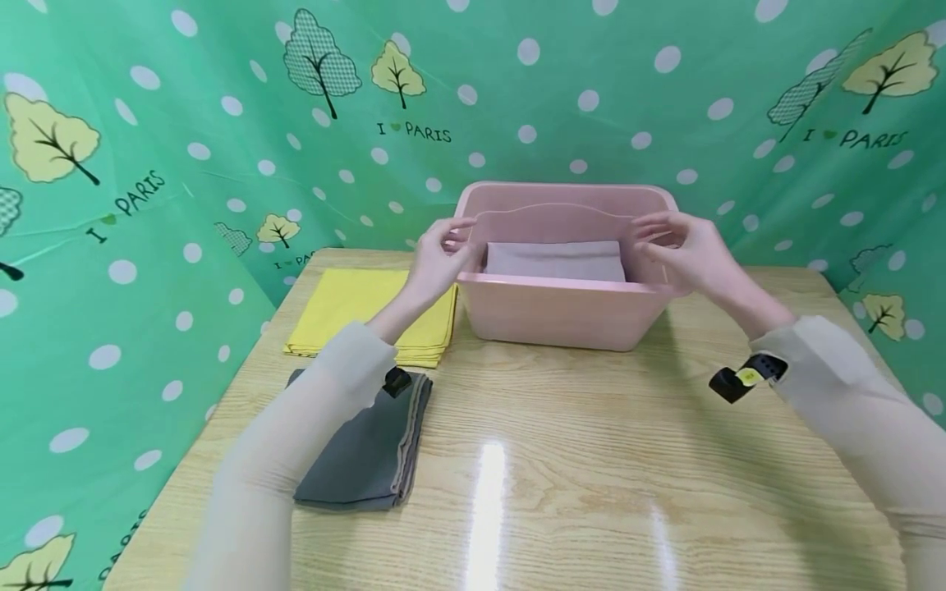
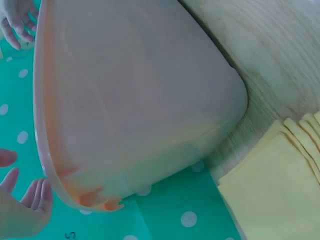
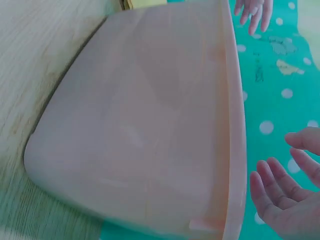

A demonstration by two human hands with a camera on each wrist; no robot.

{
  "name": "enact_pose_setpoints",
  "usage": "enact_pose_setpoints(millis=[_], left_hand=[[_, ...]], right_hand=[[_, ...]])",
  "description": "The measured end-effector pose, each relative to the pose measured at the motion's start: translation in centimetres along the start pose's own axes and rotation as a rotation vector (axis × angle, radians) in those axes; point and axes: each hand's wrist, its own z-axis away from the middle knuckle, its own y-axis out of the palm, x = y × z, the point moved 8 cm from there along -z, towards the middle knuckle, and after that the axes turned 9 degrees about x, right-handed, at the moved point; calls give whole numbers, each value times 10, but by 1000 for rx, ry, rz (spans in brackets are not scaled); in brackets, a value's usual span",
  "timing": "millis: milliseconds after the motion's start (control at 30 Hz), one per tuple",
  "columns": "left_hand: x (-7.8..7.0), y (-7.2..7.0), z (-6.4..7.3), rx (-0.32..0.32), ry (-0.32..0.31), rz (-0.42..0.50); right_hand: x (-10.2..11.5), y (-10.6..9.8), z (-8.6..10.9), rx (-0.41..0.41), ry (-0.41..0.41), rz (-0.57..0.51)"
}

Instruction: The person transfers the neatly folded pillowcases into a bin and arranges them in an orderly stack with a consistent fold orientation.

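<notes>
A pink plastic bin (image 1: 547,316) stands at the back of the table. Inside lies a folded pale grey-pink cloth (image 1: 556,261). My left hand (image 1: 442,254) is by the bin's left rim, its fingers loosely bent with nothing visible between them. At the right rim my right hand (image 1: 687,246) hovers with thumb and fingers apart, likewise holding nothing visible. A thin pale line runs across the bin's inside between both hands; what it is I cannot tell. Both wrist views show the bin's side, with the left hand (image 2: 25,207) and right hand (image 3: 290,195) beside its rim.
Left of the bin lies a folded yellow cloth stack (image 1: 355,304). Nearer, partly behind the left forearm, is a folded dark grey cloth stack (image 1: 362,451). A green dotted curtain (image 1: 532,90) hangs behind the wooden table (image 1: 562,460).
</notes>
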Motion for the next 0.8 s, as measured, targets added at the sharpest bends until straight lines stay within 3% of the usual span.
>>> enact_pose_setpoints(millis=[300,533,800], left_hand=[[-12,-6,27,-10,125,-35],[-15,-13,47,-13,156,-75],[-8,-26,72,5,150,-45]], right_hand=[[23,21,14,-25,-147,68],[46,39,27,-54,-362,61],[61,64,37,-52,-478,65]])
